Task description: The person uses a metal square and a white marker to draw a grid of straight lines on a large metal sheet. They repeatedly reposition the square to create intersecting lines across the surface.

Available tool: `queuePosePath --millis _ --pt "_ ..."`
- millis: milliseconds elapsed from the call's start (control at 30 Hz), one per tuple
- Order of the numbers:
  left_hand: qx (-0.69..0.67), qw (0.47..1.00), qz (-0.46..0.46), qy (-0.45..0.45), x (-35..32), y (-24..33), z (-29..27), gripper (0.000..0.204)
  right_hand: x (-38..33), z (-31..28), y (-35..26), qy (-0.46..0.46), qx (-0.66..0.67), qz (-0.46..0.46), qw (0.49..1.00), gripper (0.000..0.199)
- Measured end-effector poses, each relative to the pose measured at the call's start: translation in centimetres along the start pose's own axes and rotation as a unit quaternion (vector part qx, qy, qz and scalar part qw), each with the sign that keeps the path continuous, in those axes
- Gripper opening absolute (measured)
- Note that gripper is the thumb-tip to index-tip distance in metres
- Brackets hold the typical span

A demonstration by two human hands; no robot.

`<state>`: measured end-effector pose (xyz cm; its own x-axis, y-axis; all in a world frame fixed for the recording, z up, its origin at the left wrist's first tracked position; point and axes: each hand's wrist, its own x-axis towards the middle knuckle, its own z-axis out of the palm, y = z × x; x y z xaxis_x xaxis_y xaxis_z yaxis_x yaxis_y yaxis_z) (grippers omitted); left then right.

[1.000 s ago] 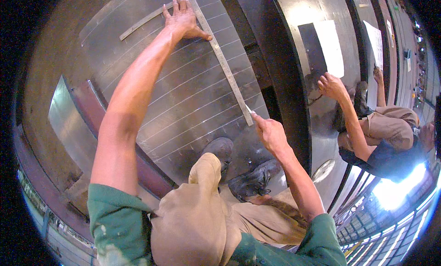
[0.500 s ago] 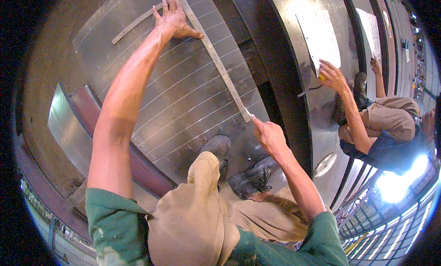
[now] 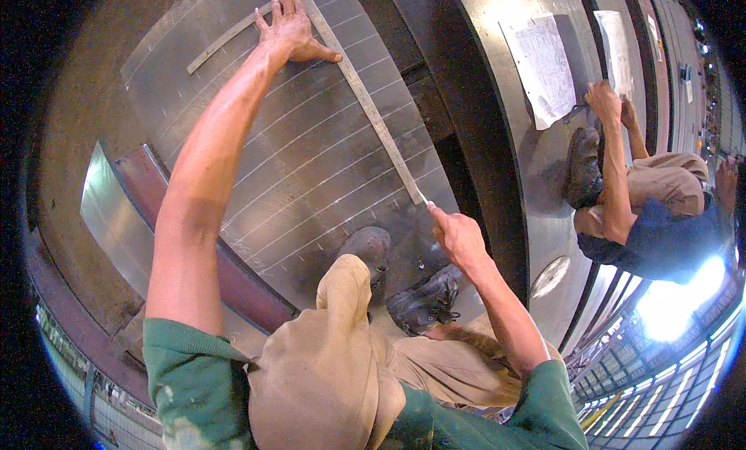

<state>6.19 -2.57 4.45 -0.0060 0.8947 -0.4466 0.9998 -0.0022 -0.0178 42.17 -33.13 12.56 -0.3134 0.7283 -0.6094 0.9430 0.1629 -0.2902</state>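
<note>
Most of the white stick (image 3: 422, 196) is buried in the right hand (image 3: 460, 236), tip aside. Can't read the nearer paper sheet (image 3: 540, 71), marks are way too tiny.

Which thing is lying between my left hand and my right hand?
In the head view, the long arm of the metal square runs from the left hand nearly to the right hand, over the white-lined plate.

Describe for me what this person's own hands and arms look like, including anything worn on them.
The left hand and right hand are bare, with no gloves or watch visible. Both forearms are uncovered below short green sleeves; the left sleeve has a plain hem and pale patches lower down.
</note>
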Motion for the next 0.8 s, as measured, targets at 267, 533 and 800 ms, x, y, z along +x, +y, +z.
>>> queuePosePath --millis 267,533,800 --pt "-0.023 0.999 0.016 0.024 0.0 -0.1 0.3 0.161 -3.1 -1.4 -0.6 -0.073 -0.053 0.038 0.995 0.041" --pt "-0.024 1.0 0.01 0.013 0.1 -0.5 0.4 0.157 -3.5 -3.5 -0.6 0.017 0.04 0.154 0.987 0.015" --pt "-0.083 0.995 0.0 0.058 0.5 -0.7 -0.1 0.141 2.2 6.1 -2.4 0.29 0.188 0.155 0.925 0.03"
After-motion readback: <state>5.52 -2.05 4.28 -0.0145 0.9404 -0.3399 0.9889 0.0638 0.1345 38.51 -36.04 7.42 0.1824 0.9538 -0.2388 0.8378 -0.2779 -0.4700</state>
